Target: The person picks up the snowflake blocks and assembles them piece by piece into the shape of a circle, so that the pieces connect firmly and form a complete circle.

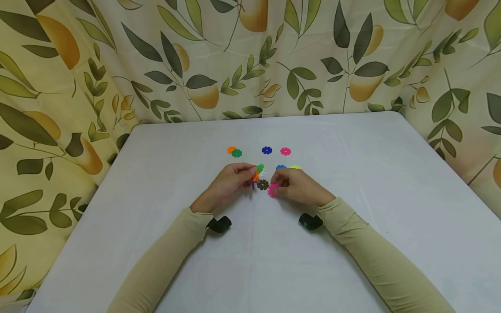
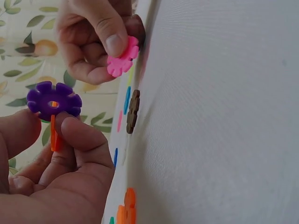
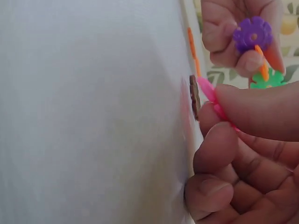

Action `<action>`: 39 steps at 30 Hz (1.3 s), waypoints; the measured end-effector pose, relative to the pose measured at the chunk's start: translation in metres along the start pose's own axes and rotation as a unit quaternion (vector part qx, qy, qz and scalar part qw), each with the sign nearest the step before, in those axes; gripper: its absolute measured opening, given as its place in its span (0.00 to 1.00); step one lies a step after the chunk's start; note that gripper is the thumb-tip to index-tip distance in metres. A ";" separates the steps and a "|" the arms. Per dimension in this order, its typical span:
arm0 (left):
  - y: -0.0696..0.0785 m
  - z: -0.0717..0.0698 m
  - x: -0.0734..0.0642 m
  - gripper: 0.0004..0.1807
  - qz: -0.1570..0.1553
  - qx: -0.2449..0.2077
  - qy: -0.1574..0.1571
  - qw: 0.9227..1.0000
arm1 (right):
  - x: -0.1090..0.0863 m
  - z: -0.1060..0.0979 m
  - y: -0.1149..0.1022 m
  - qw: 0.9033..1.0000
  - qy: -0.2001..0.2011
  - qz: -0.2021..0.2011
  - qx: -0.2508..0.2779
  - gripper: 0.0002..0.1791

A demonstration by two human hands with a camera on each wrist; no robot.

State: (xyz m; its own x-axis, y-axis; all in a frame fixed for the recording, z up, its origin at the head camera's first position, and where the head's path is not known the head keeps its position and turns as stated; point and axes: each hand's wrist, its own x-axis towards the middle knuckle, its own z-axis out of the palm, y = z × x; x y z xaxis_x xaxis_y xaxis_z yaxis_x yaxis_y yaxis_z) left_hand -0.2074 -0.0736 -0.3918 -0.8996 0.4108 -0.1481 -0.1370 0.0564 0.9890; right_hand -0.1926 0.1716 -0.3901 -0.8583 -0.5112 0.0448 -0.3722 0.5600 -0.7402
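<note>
My left hand (image 1: 234,180) pinches a small cluster of joined notched plastic discs: a purple disc (image 2: 41,99) on an orange disc (image 2: 54,135), with a bright green disc (image 3: 267,80) on the orange one's far side. Between thumb and fingers, my right hand (image 1: 300,186) grips a single pink disc (image 1: 273,191), held tilted and apart from the cluster. On the table between the two hands lies a brown disc (image 1: 262,184), with a white disc (image 1: 262,173) just behind it.
Farther back on the white table (image 1: 352,269) lie an orange disc (image 1: 231,149) overlapped by a dark green one (image 1: 237,153), a dark blue disc (image 1: 267,150) and another pink disc (image 1: 285,151). Blue (image 1: 280,166) and yellow (image 1: 295,167) discs show behind my right hand. A leaf-patterned curtain (image 1: 242,52) hangs behind.
</note>
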 end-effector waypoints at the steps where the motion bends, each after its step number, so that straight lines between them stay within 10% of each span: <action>1: 0.000 0.000 0.000 0.17 0.000 0.000 -0.001 1.000 | 0.000 -0.001 0.001 1.000 0.005 0.004 0.004 0.06; 14: -0.002 0.004 0.000 0.15 0.003 0.030 -0.022 0.999 | 0.001 -0.006 0.005 0.985 0.072 0.067 0.139 0.07; 39: -0.005 0.008 0.000 0.13 0.013 0.083 -0.039 0.996 | 0.004 0.002 -0.002 0.972 0.108 0.054 0.201 0.08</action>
State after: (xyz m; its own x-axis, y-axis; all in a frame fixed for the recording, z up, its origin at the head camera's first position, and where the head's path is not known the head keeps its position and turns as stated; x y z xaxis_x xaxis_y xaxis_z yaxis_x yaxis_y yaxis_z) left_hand -0.2033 -0.0666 -0.3962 -0.8662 0.4831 -0.1280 -0.0379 0.1919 0.9807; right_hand -0.1945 0.1675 -0.3896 -0.9548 -0.2911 0.0607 -0.1459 0.2807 -0.9487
